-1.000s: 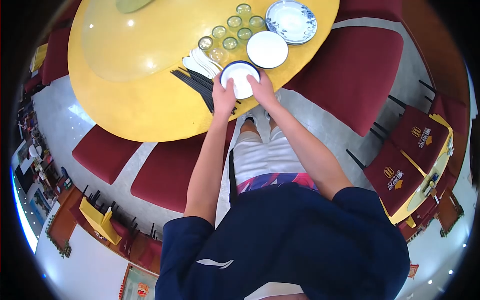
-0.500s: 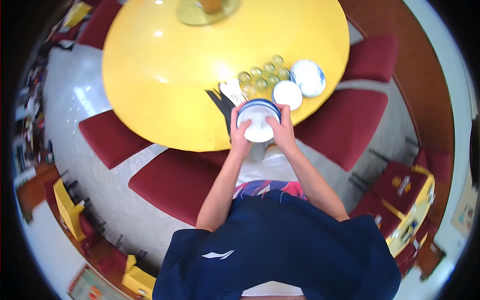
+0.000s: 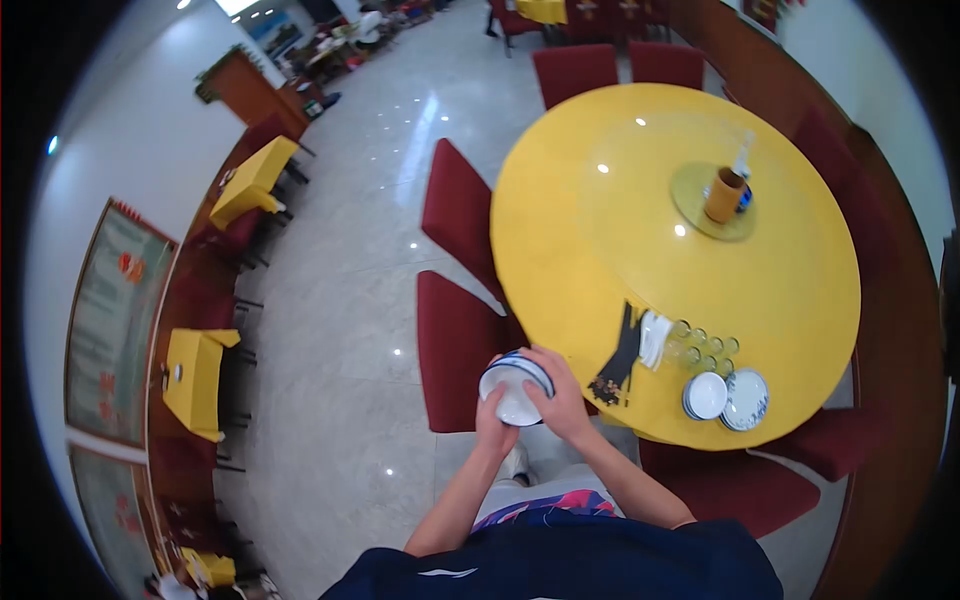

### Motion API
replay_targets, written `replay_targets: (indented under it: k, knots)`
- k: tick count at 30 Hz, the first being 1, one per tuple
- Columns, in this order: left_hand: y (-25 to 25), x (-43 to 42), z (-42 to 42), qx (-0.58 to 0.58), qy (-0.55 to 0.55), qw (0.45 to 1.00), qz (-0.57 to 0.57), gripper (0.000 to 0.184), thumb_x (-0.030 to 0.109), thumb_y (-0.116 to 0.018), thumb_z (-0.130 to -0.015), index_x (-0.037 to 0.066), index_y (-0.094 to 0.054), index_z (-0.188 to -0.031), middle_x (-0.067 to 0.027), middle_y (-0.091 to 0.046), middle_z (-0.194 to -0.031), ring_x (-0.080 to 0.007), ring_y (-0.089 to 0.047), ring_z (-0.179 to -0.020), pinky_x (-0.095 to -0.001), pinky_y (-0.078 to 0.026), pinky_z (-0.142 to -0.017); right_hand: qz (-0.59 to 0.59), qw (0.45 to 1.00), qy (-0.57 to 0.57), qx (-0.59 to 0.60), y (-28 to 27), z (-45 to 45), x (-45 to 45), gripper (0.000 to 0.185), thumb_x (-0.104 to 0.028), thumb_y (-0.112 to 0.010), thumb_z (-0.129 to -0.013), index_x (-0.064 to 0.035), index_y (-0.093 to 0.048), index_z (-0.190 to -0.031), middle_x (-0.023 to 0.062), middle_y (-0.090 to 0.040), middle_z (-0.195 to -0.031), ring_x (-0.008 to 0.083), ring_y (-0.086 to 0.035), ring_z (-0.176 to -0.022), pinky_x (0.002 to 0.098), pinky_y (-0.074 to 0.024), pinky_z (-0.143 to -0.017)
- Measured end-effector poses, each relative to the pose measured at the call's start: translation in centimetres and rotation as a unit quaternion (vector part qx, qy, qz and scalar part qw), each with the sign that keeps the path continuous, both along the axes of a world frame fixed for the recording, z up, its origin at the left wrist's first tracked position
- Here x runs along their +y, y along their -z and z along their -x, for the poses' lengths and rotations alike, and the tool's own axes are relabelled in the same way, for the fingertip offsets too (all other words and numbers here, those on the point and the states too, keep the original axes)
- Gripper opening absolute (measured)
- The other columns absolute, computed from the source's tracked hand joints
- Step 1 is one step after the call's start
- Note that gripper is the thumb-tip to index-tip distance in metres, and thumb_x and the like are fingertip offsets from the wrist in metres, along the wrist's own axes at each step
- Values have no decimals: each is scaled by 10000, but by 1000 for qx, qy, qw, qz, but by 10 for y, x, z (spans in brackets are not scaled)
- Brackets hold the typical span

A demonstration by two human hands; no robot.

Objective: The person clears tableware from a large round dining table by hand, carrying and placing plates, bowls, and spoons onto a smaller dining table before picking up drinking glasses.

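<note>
the left hand (image 3: 492, 428) and right hand (image 3: 566, 402) grasp the bowls (image 3: 514, 404) from both sides, thumbs inside, fingers round the outside, likely to keep them together. they're held beside the counter (image 3: 560, 270), where chopsticks (image 3: 623, 352), spoons (image 3: 654, 338), glasses (image 3: 692, 355), white dishes (image 3: 707, 396) and patterned plates (image 3: 746, 402) sit close, seemingly grouped by kind.
</note>
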State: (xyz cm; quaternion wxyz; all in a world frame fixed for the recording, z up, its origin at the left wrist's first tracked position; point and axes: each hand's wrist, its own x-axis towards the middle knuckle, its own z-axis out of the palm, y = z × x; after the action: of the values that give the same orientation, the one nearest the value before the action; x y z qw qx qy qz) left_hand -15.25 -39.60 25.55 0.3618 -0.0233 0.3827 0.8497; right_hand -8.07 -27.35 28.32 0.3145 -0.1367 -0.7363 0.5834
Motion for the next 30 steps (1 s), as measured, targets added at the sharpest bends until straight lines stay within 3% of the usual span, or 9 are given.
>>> replay_targets:
  k: [4, 12, 14, 18, 19, 25, 30]
  knots:
    - [-21, -129, 20, 22, -126, 992, 7, 572, 69, -458, -956, 171, -298, -1496, -110, -478, -1379, -249, -497, -1251, -395, -397, -1071, 16, 991, -134, 5, -18, 57, -113, 373, -117, -632, -854, -26, -593, -1214, 166, -581, -1228, 315, -538, -1199, 373, -407, -1028]
    - [-4, -414, 49, -9, -368, 930, 9, 550, 35, -460, -915, 119, -360, -1449, -128, -513, -1328, -263, -507, -1236, -387, -429, -1038, 40, 900, -424, -89, 1, 155, -393, 391, -138, -585, -925, -32, -549, -1300, 157, -564, -1286, 268, -528, -1220, 344, -389, -1039]
    - [-15, -493, 65, -12, -422, 906, 15, 547, 23, -460, -901, 108, -375, -1435, -132, -519, -1318, -263, -512, -1229, -384, -434, -1033, 169, 892, -413, -69, 5, 184, -479, 426, -101, -563, -928, -14, -509, -1341, 160, -537, -1333, 245, -515, -1232, 334, -375, -1048]
    - [-62, -603, 121, -27, -461, 885, 56, 566, -5, -462, -854, 95, -402, -1408, -132, -523, -1305, -254, -522, -1207, -366, -433, -1028, 88, 884, -457, -50, -8, 248, -599, 401, -79, -527, -912, -3, -524, -1305, 167, -518, -1349, 255, -471, -1277, 333, -344, -1069]
    - [-52, -576, 118, -11, -466, 882, 68, 564, -4, -467, -851, 95, -410, -1403, -130, -525, -1302, -250, -524, -1203, -362, -438, -1020, 96, 875, -471, -49, 6, 245, -574, 401, -79, -527, -912, -3, -524, -1305, 167, -518, -1349, 255, -471, -1277, 333, -344, -1069]
    - [-27, -663, 251, -17, -478, 876, 57, 548, 6, -479, -840, 90, -444, -1381, -124, -530, -1293, -241, -529, -1193, -359, -454, -997, 204, 848, -474, -123, 1, 385, -666, 353, -60, -480, -901, 5, -540, -1243, 111, -588, -1184, 189, -549, -1110, 309, -411, -984]
    - [-7, -730, 384, -22, -503, 862, 59, 552, 43, -497, -832, 90, -445, -1380, -126, -533, -1292, -250, -530, -1197, -371, -461, -993, 149, 854, -486, -110, 26, 517, -737, 360, -67, -477, -907, -2, -521, -1258, 113, -581, -1181, 190, -550, -1110, 305, -423, -969]
